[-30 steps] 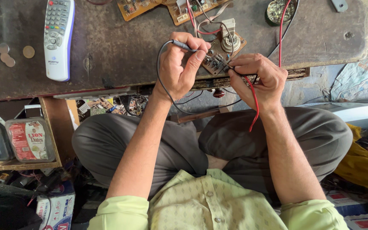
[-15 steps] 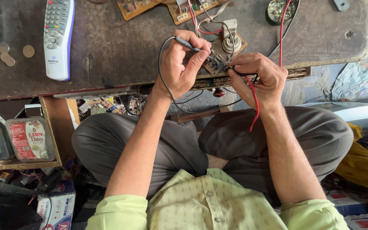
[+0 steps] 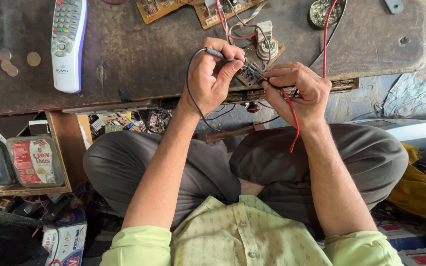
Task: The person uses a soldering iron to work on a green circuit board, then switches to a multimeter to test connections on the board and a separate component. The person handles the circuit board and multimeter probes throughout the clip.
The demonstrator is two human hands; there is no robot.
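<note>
Keep left hand (image 3: pixel 212 74) pinching black probe (image 3: pixel 219 53) and right hand (image 3: pixel 299 88) gripping red probe (image 3: pixel 276 88) steady, tips on small circuit board (image 3: pixel 252 71) lying between fingers at worktop (image 3: pixel 139 64) edge.

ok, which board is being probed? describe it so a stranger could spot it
Start at the dark worn workbench and go to its near edge, where both hands meet. The small brown circuit board lies between the left hand, holding a black-leaded probe, and the right hand, holding a red-leaded one. Unlike the two boards at the far edge, it carries a round white part.
</note>
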